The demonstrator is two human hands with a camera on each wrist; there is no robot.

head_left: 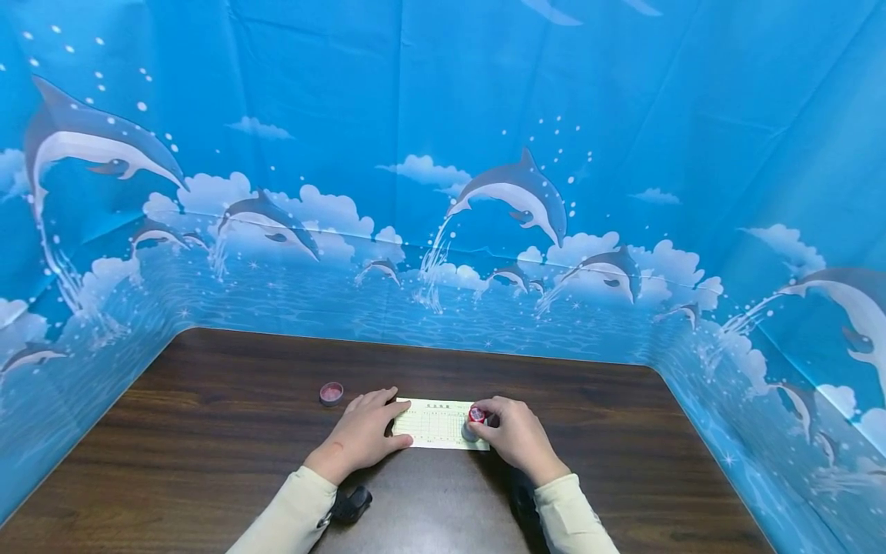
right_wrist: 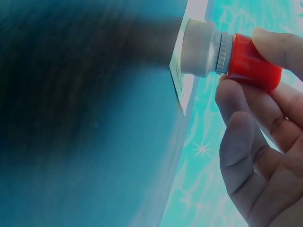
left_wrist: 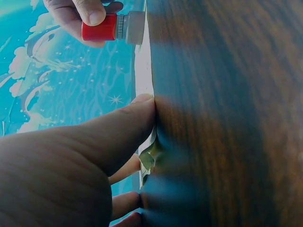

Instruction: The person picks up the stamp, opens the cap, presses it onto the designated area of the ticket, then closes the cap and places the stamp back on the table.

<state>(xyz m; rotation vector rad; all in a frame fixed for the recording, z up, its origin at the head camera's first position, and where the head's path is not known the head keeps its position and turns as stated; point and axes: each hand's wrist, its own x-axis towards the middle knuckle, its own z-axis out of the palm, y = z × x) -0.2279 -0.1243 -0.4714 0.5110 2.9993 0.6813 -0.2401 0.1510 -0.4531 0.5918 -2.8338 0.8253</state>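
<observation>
Lower centre, the right hand (head_left: 517, 437) pinches a red-topped stamp (head_left: 477, 415); the left hand (head_left: 363, 432), spread apart, steadies the paper (head_left: 432, 427). Light pressure there could let it skid, smearing.

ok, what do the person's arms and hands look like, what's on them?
Left hand and right hand: both bare, no gloves. Left sleeve and right sleeve: long, plain, pale cream, ending near the wrist. A small, blocky black gadget sits by the left cuff. Something dark shows by the right wrist, too unclear to name.
</observation>
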